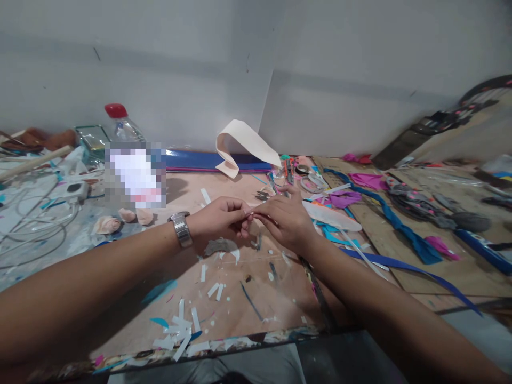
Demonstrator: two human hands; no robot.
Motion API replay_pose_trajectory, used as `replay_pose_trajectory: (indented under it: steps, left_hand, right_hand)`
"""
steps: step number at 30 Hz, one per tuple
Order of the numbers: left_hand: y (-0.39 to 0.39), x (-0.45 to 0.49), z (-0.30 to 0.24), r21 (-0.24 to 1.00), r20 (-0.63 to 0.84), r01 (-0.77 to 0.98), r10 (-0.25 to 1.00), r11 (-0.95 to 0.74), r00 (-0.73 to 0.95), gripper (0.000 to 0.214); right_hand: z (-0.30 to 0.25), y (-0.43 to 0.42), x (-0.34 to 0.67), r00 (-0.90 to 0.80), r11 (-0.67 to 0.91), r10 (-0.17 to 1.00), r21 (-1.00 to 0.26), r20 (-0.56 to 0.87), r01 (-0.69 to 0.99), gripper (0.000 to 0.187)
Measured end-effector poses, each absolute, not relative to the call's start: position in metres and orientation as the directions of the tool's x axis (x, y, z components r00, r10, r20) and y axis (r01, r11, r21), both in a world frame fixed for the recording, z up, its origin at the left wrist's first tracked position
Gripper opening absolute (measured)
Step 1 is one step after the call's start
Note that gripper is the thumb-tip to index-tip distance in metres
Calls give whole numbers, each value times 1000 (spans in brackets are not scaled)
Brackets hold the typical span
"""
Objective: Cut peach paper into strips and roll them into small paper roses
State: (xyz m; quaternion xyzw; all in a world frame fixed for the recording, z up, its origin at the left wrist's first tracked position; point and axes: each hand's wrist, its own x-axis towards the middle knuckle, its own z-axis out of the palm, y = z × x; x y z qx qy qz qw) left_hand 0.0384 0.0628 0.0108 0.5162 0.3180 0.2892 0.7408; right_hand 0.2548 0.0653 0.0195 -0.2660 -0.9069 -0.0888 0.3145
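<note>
My left hand (224, 217), below a metal watch (182, 228), is closed in a pinch over the middle of the table. Against its fingertips, the thumb and fingers of my right hand (287, 217) are pinched together too, with a finger or two raised. Whatever small thing lies between the fingertips is too small to make out. Just past the right hand are scissors (263, 195) and a long white pointed piece (334, 215). Small cream rolled pieces like rosebuds (107, 224) lie to the left of my left wrist.
A cream paper strip (244, 136) curls up by the wall beside blue sheets (192, 161). White paper scraps (182, 326) litter the near edge. Left stand a red-capped bottle (125, 125) and a white charger (72, 190) with cables. Blue ribbon (412, 234) crosses cardboard (416, 277) at right.
</note>
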Motion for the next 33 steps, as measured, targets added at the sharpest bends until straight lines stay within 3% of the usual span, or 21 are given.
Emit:
replay_pose_trajectory:
  steps: [5,10,13,18,23,27,31,33]
  left_hand:
    - [63,37,10,971,-133,-69,757,229,640,48]
    - [63,33,10,977,71,122,802,-177,593,40]
    - [61,31,12,879,200,265,810,-398,551,33]
    - [62,29,13,569,383,460,715,-682,585,25]
    - [68,27,7,400,429,509,646,-762,631,27]
    - [68,26,7,321,442,503,596,-803,670,27]
    - [66,25,12,312,428,494,584,-812,689,27]
    - [64,26,15,369,429,482,606,-795,670,27]
  right_hand:
    - [18,64,254,-623,828,484,-93,614,553,11]
    - [15,63,252,-583,805,528,-143,617,576,10]
    - [13,62,251,-566,800,541,-172,622,575,9]
    - [13,59,248,-536,788,583,-267,610,554,11]
    - [13,59,248,-517,773,612,-313,598,553,11]
    - [15,60,249,-502,727,684,-437,530,529,8]
    - [16,61,249,-468,606,789,-625,398,492,5]
    - [17,60,248,-471,569,808,-677,354,467,6]
